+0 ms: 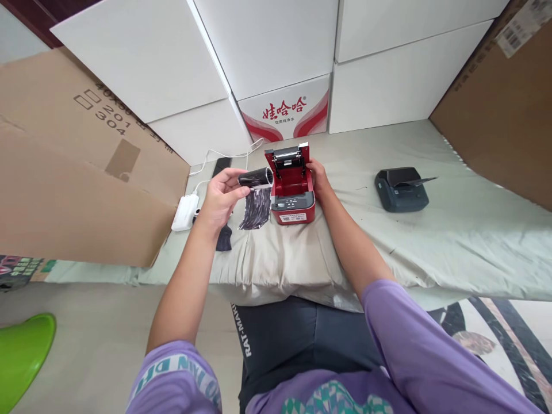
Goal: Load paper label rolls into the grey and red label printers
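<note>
A small red printer [293, 198] sits on a cloth-covered surface [452, 241] with its lid open and its paper bay showing. My left hand [221, 192] is closed on a roll of paper [256, 178], held just left of the printer. The roll is blackened, and a dark strip of it hangs down to the cloth. My right hand [318, 178] grips the printer's right side near the open lid.
A dark grey printer [401, 188] lies to the right on the cloth. A white power adapter [185, 211] with a cable lies left. White boxes and one red-printed box [287, 112] stand behind. Large cardboard boxes flank both sides. A green object [23, 353] sits low left.
</note>
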{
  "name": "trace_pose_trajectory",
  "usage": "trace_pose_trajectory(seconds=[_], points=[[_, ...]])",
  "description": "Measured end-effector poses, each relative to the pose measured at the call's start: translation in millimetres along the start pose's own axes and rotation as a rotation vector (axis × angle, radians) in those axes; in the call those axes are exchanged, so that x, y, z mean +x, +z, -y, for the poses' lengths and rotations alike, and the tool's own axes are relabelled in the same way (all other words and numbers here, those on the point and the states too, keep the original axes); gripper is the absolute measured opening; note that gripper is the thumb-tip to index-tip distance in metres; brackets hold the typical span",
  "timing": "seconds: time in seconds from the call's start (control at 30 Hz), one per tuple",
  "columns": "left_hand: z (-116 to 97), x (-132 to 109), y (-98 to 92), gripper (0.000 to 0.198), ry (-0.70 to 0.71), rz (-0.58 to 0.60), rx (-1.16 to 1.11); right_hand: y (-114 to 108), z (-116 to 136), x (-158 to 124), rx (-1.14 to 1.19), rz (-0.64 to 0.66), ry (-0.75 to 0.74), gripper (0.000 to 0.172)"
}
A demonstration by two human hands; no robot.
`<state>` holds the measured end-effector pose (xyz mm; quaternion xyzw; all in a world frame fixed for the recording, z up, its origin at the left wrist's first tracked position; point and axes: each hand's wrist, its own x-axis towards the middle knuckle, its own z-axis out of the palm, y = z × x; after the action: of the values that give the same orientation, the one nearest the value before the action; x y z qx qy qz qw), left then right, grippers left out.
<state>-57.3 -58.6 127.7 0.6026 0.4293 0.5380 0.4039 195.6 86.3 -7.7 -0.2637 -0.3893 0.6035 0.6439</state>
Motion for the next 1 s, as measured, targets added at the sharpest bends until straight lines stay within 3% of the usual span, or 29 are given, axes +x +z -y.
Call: trace_pose_trajectory(seconds=[0.1, 0.23, 0.4, 0.53, 0.67, 0.83, 1.0], points=[[7.9, 9.1, 21.9, 0.052, -0.034, 0.076, 0.119, 0.5, 0.9, 0.1, -0.020, -0.006, 0.017, 0.033], [34.4, 28.3, 47.2, 0.043, -0.083, 0.154, 0.293, 2.8, 3.5, -1.2, -0.032, -0.015, 0.007, 0.031], [60.1, 54.0, 61.5, 0.032, -0.120, 0.240, 0.532, 5.8, 6.8, -3.3, -0.075, -0.028, 0.030, 0.034], [57.9, 67.2, 65.1, 0.026, -0.051, 0.251, 0.851, 6.5, 6.5, -4.4, -0.089, -0.020, 0.028, 0.039], [37.1, 60.9, 70.0, 0.023, -0.029, 0.277, 0.872, 6.9, 8.7, -4.4, -0.095, -0.034, 0.024, 0.050], [9.1, 26.0, 71.4, 0.041, 0.157, 0.128, 0.812, 4.3, 26.5, -3.2, -0.073, -0.032, 0.023, 0.059], [10.4, 7.8, 64.3, 0.029, 0.351, -0.147, 0.866, -0.2, 49.0, -8.6, -0.133, 0.164, 0.033, 0.036]])
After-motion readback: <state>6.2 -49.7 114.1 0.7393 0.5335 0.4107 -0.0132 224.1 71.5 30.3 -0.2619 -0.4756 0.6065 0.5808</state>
